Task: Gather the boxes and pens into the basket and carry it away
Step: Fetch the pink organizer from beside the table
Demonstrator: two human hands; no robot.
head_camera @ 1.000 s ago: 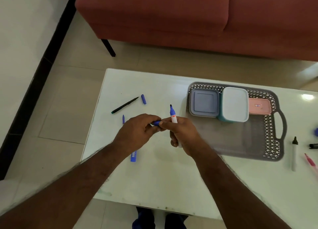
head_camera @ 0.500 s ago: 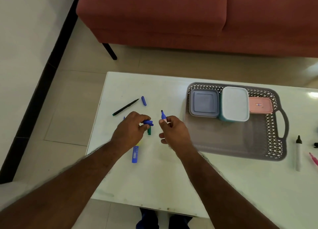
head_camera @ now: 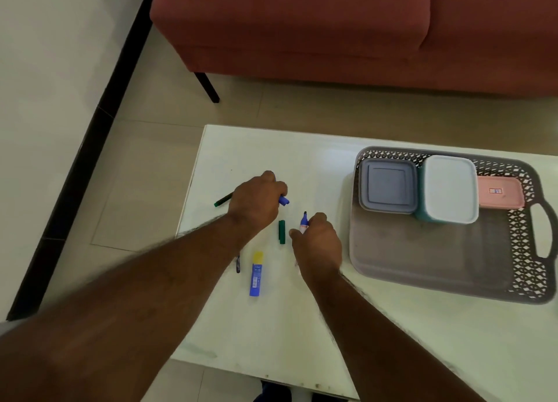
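The right hand (head_camera: 317,238) holds an uncapped blue marker (head_camera: 304,220) with its tip pointing up; the left hand (head_camera: 256,200) is curled round a blue cap (head_camera: 283,200) above the worktop (head_camera: 271,326). A green cap (head_camera: 282,232) lies between the two hands, a green pen (head_camera: 222,200) lies partly under the left hand, and a glue stick (head_camera: 256,273) lies nearer the person. The basket (head_camera: 522,250) stands well to the right and already holds the grey box (head_camera: 386,188), the white box (head_camera: 450,188) and the pink box (head_camera: 499,191).

Hazards, as a judgement:
- The exposed marker tip may stain the worktop or fingers if it is basketed without its cap
- The small green cap may be overlooked or knocked off the edge
- Blue and green caps may be confused
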